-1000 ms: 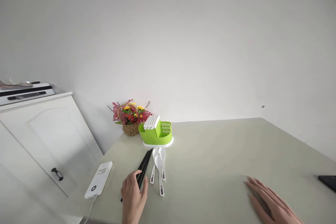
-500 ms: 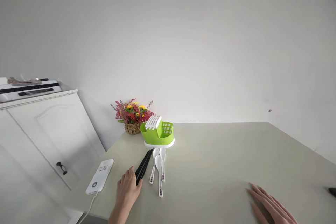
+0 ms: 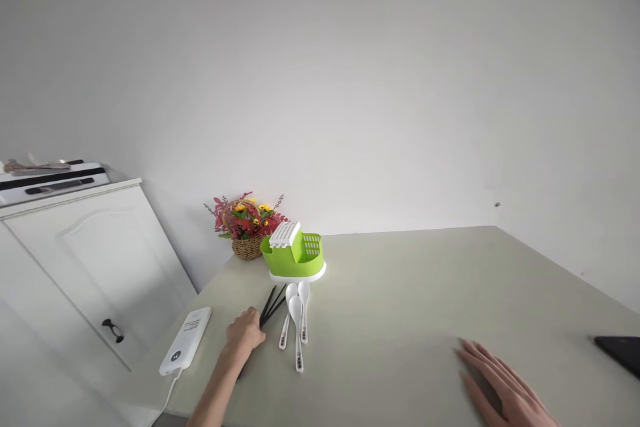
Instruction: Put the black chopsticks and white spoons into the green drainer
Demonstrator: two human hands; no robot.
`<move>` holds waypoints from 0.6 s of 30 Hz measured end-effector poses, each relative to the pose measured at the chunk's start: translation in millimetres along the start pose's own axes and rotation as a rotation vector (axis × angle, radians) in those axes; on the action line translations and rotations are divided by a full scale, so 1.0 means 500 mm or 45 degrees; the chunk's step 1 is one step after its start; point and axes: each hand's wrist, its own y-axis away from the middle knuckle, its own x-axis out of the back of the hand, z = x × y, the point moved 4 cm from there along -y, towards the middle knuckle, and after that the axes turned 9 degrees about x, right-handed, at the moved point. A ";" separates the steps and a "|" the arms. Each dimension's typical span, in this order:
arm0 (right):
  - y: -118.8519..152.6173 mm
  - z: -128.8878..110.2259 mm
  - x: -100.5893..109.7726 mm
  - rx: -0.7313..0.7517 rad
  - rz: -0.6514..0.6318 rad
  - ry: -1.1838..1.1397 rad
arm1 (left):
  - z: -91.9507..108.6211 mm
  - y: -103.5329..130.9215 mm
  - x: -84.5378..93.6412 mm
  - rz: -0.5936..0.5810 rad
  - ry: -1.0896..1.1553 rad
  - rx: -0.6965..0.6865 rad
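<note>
My left hand [image 3: 246, 332] is closed round several black chopsticks [image 3: 273, 305] on the left of the table, their far ends fanned apart and pointing toward the green rack. Just right of them lie three white spoons [image 3: 296, 310], bowls facing away from me. Behind the spoons stands a green cutlery rack [image 3: 293, 261] with a white slotted top and white base. My right hand [image 3: 503, 387] rests on the table at the lower right, fingers stretched out, holding nothing.
A wicker basket of red and yellow flowers [image 3: 246, 247] stands behind the rack. On the left edge lies a white power bank [image 3: 186, 341] with a cable. A black object [image 3: 620, 352] lies at the right. A white cabinet [image 3: 95, 280] stands beyond the table's left side.
The view has shifted slightly. My left hand has moved over the chopsticks, whose far ends are now more spread. More of the black object at the right shows. My right hand stays flat.
</note>
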 end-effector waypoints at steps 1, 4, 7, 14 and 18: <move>0.000 -0.001 0.000 -0.003 0.002 -0.002 | -0.001 -0.001 -0.004 0.004 0.002 -0.001; -0.002 -0.002 -0.001 -0.013 -0.017 0.003 | -0.005 0.003 -0.017 0.015 0.009 -0.009; -0.004 -0.004 0.000 -0.023 -0.040 0.014 | -0.009 0.011 -0.030 0.045 0.036 -0.013; 0.001 -0.001 -0.003 -0.019 -0.058 0.025 | -0.030 0.012 -0.043 0.145 0.272 0.012; 0.003 0.005 -0.012 0.006 -0.062 0.032 | -0.039 0.016 -0.030 0.197 0.556 0.011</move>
